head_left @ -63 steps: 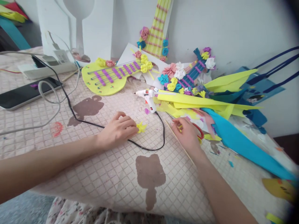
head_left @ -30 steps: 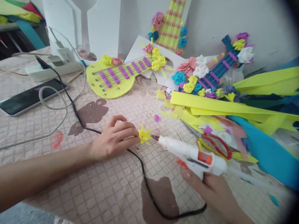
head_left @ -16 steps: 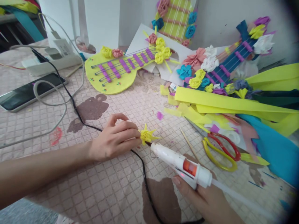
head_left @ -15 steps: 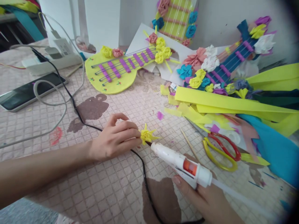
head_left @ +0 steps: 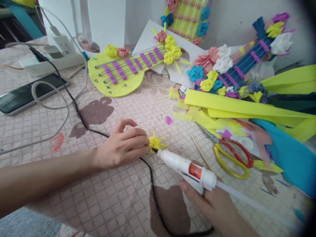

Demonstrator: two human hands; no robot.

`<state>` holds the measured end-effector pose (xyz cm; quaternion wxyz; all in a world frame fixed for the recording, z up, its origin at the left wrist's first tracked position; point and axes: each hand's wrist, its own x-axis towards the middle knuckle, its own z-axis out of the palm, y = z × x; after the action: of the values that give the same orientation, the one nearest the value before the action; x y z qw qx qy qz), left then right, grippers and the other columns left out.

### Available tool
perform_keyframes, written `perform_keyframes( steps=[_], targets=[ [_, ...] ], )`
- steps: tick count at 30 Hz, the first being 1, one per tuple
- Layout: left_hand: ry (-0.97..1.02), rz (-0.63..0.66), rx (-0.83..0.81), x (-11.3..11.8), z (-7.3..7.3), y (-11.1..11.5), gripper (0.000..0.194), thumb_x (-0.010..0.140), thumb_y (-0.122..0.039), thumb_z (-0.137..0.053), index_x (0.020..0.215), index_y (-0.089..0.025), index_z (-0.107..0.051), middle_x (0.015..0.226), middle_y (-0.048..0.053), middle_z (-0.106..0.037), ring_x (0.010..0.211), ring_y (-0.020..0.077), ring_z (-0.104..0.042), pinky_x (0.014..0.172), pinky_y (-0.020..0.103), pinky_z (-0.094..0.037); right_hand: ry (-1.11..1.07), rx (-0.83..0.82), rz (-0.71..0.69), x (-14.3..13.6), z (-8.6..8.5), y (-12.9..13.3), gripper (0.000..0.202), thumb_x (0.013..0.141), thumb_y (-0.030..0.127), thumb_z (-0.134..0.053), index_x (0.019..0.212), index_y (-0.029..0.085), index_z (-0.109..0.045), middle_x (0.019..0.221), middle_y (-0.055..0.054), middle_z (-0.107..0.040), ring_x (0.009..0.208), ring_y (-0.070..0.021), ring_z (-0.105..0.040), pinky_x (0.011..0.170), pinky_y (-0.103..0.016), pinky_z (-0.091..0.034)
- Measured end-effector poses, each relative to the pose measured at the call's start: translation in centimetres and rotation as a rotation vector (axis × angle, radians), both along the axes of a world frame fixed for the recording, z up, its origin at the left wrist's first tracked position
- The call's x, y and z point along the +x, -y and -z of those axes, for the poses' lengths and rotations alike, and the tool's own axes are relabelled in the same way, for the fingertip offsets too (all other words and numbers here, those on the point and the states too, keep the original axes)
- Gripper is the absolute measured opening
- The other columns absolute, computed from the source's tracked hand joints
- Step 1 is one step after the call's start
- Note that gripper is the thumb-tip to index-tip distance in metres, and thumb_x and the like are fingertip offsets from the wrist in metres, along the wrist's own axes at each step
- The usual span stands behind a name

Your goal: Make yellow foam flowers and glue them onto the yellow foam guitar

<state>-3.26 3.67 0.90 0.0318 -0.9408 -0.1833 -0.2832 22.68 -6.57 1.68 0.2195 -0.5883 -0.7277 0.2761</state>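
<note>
With left hand (head_left: 123,144), pinching a yellow paper flower (head_left: 156,143); with right hand (head_left: 214,204), gripping a white glue gun (head_left: 179,163).
Holding flower near mid-frame, pointing dark nozzle (head_left: 155,150) at its lower edge, with scissors (head_left: 224,141) at frame right.

Yellow paper flower (head_left: 156,143) is pinched by the left hand (head_left: 124,144) over the quilted tablecloth (head_left: 118,194); white glue gun (head_left: 181,166) is gripped in the right hand (head_left: 212,205), its dark nozzle held at the flower's lower edge, translucent glue stick (head_left: 238,196) protruding at the rear. Red-and-yellow-handled scissors (head_left: 243,152) and thin wooden stick (head_left: 197,148) are laid nearby, right of the flower; yellow craft guitar (head_left: 118,91) with purple strips is placed farther back.
</note>
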Motion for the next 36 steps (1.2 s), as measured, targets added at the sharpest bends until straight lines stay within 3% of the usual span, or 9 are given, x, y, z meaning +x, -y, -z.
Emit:
perform_keyframes(
  steps=[4, 19, 26, 32, 36],
  targets=[
    [-0.005, -0.001, -0.007, -0.02, 0.10, -0.01, 0.018, 0.092, -0.011, -0.043, 0.092, -0.019, -0.059, 0.088, 0.000, -0.069, 0.089, 0.0151, -0.061, 0.089, 0.039, -0.034, 0.033, -0.116, -0.046, 0.37, 0.15, 0.17, 0.015, 0.087, 0.038, -0.050, 0.086, 0.022, -0.051, 0.075, 0.000, -0.061, 0.068, -0.0169, -0.060, 0.055, -0.025, -0.046],
    [-0.024, -0.006, -0.065, -0.21, 0.49, -0.02, 0.018, 0.092, -0.010, -0.043, 0.094, -0.019, -0.059, 0.092, 0.002, -0.068, 0.092, 0.0159, -0.059, 0.090, 0.040, -0.033, 0.031, -0.115, -0.036, 0.63, 0.20, 0.14, 0.016, 0.085, 0.038, -0.052, 0.079, 0.024, -0.048, 0.070, 0.003, -0.056, 0.064, -0.0153, -0.057, 0.055, -0.026, -0.046],
    [-0.006, -0.030, -0.224, -0.02, 0.84, -0.26, 0.008, 0.089, -0.018, -0.052, 0.091, -0.022, -0.059, 0.092, 0.000, -0.066, 0.091, 0.0159, -0.056, 0.089, 0.038, -0.033, 0.063, -0.115, -0.042, 0.55, 0.09, -0.04, 0.015, 0.086, 0.037, -0.050, 0.083, 0.022, -0.050, 0.070, 0.001, -0.058, 0.063, -0.0166, -0.058, 0.054, -0.027, -0.046],
    [0.058, -0.060, -0.359, 0.24, 0.96, -0.37, 0.004, 0.087, -0.020, -0.057, 0.088, -0.022, -0.061, 0.091, 0.000, -0.065, 0.090, 0.0158, -0.054, 0.086, 0.035, -0.035, 0.032, -0.102, -0.055, 0.71, -0.16, -0.32, 0.020, 0.083, 0.036, -0.054, 0.070, 0.024, -0.044, 0.062, 0.001, -0.057, 0.066, -0.0189, -0.061, 0.047, -0.024, -0.045],
    [0.083, -0.068, -0.411, 0.30, 0.89, -0.29, 0.005, 0.087, -0.020, -0.057, 0.086, -0.021, -0.062, 0.092, 0.001, -0.065, 0.090, 0.0159, -0.054, 0.085, 0.035, -0.036, 0.066, -0.050, -0.060, 0.86, -0.16, -0.42, 0.014, 0.083, 0.035, -0.054, 0.076, 0.023, -0.051, 0.074, -0.002, -0.064, 0.072, -0.0200, -0.064, 0.051, -0.025, -0.050]
  ],
)
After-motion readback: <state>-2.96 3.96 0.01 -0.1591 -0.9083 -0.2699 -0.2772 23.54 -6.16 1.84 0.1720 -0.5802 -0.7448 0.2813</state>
